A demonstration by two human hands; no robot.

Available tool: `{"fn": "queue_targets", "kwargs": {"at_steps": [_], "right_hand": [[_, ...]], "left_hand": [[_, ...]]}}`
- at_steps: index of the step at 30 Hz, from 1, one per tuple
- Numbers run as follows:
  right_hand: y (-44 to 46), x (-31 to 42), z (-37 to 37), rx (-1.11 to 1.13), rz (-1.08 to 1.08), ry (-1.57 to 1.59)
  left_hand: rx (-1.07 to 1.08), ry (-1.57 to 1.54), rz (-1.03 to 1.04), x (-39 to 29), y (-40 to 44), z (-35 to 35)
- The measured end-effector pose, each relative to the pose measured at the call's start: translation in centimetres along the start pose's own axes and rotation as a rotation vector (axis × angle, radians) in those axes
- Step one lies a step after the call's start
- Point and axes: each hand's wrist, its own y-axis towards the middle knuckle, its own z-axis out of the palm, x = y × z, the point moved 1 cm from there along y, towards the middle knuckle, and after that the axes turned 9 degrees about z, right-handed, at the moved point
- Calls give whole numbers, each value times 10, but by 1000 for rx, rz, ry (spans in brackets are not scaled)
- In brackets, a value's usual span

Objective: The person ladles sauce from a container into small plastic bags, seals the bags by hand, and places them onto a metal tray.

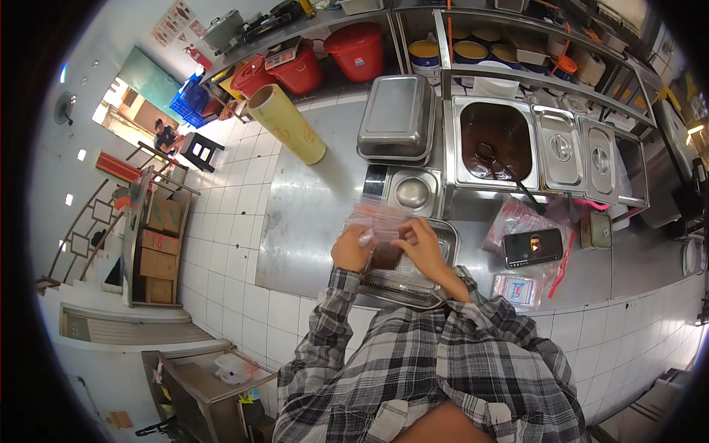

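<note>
My left hand (353,248) and my right hand (421,249) both grip the upper part of a clear plastic bag (381,222). Something brown shows in the bag's lower part, over a metal tray (425,278). My left fingers are curled round the bag's left side, while my right thumb and fingers pinch its right side. Just beyond the bag is a small scale with a metal plate (412,192). Dark brown sauce with a ladle in it fills a rectangular steel pan (496,140) to the right.
A yellow roll (288,124) stands on the steel table (295,221). Stacked metal containers (397,118) are beyond the scale. At right lie a phone (533,248), plastic bags (517,218) and a small packet (515,290). A seated person (167,137) is far left.
</note>
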Motion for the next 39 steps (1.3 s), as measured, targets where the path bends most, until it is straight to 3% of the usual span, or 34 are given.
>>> {"fn": "queue_targets", "kwargs": {"at_steps": [3,6,9,12,16,22,28,31,34,39], "right_hand": [[1,10,-15,35,76,-14],[-2,16,-35,187,169,52],[3,31,-50,267,190,122],[3,63,-56,217,120,220],[3,100,-59,98,-4,128],[2,103,-76,52,7,192],[0,106,-88,-74,-36,146],[-4,121,-93,-48,-61,153],[-2,116,-101,-20,-63,129],[-3,111,-103,-29,-54,101]], "left_hand": [[30,-225,131,12,2,-11],[185,-628,-230,-7,8,-39],[35,-798,-9,3,22,-28],[277,-1649,-334,-45,21,-39],[458,-1909,-268,-98,20,-32],[543,-2033,-221,-116,19,-21],[375,-1603,-198,-135,19,-30],[285,-1669,-258,-144,21,-19],[332,-1684,-321,-150,22,-23],[242,-1476,-386,-148,21,-21]]}}
